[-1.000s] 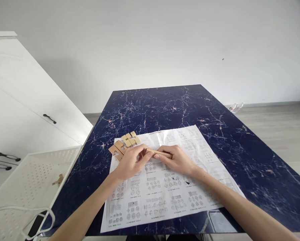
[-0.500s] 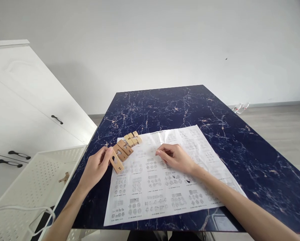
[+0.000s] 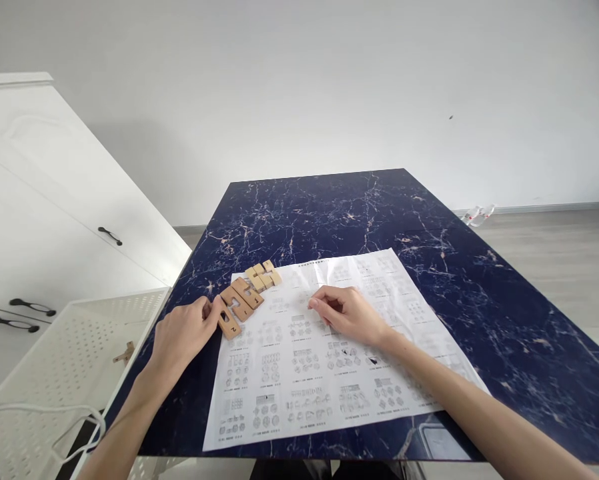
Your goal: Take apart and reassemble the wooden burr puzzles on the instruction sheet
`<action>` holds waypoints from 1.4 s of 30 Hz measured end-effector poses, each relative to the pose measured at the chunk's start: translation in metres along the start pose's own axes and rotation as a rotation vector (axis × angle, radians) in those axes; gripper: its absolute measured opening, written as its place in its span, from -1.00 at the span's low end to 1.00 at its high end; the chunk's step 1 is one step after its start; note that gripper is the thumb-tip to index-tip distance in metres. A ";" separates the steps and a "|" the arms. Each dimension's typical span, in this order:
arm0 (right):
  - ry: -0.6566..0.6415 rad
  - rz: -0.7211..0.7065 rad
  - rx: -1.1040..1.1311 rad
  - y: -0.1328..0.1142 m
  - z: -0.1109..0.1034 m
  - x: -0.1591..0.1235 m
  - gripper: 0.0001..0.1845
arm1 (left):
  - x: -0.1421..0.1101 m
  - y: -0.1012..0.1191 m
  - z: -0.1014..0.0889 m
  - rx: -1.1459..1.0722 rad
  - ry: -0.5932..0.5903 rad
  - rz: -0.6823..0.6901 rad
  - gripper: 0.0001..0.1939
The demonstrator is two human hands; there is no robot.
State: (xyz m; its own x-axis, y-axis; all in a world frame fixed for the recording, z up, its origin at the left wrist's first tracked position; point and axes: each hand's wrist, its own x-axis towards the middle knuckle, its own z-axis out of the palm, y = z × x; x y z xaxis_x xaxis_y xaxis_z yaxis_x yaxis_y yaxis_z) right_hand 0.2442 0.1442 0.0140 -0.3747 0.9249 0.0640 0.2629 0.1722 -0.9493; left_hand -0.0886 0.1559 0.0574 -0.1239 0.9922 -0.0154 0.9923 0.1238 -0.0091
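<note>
Left hand (image 3: 185, 333) reaches to the near-left part of the tabletop (image 3: 319, 213), a dark blue, glossy, marble-patterned surface veined in white and tan. Beyond it stands a plain pale wall (image 3: 299, 87); grey floor (image 3: 544, 247) shows at right, and a white cabinet (image 3: 69, 180) with 3 visible black handles at left, above a white perforated tray (image 3: 87, 333).

Its fingers are bent, their tips at the upper-left end of the wooden piece marked 2 (image 3: 233, 330); whether they pinch it or only rest there, I cannot tell. Right hand (image 3: 347, 313) is loosely curled over the printed sheet (image 3: 324, 370), nothing visible in it; whether its thumb meets the forefinger is unclear.

Piece 2 has a rounded slot and lies on the sheet's left edge, beside the browner, notched pieces marked 1 (image 3: 245, 311) and 3 (image 3: 256, 300). Paler yellow notched blocks (image 3: 259, 281) sit just beyond them. Creases cross the thin white paper.
</note>
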 end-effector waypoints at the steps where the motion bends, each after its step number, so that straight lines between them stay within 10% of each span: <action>1: 0.000 0.002 0.000 0.000 0.000 0.000 -0.61 | 0.000 0.001 -0.001 0.023 -0.016 0.003 -0.50; 6: 0.009 0.003 -0.001 0.001 0.001 0.001 -0.60 | 0.003 0.000 -0.005 0.076 -0.049 0.001 -0.47; 12: 0.009 0.004 0.001 0.002 0.001 0.002 -0.60 | 0.001 -0.004 0.013 -0.240 0.328 0.311 -0.60; 18: 0.005 0.003 -0.009 0.001 0.001 0.000 -0.60 | -0.003 0.006 0.037 -0.378 0.206 0.489 -0.10; 31: 0.000 0.023 -0.030 -0.001 0.002 -0.001 -0.62 | 0.000 0.022 0.045 -0.431 0.265 0.443 -0.35; 42: 0.003 0.024 -0.031 0.000 0.002 0.000 -0.62 | -0.007 0.015 0.045 -0.340 0.310 0.379 -0.14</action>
State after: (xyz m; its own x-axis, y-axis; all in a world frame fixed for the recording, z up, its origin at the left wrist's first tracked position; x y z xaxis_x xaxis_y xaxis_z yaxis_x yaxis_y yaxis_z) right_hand 0.2428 0.1431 0.0131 -0.3656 0.9298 0.0420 0.2990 0.1601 -0.9407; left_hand -0.0734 0.1499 0.0124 0.1963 0.9205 0.3378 0.9199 -0.2922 0.2617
